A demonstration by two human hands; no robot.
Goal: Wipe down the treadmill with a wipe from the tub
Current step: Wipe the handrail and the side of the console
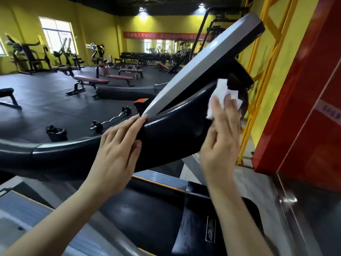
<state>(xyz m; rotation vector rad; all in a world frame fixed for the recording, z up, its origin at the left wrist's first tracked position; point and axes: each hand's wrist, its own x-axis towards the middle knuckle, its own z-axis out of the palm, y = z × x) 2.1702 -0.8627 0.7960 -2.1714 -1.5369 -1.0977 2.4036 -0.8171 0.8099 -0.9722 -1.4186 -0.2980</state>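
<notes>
White wipe (222, 97) flat against black treadmill (175, 130) console housing.

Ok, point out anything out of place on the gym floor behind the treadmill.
A curl barbell lies loose on the black floor, off any rack, and a black bag sits beside it. Nothing looks spilled or damaged.
</notes>
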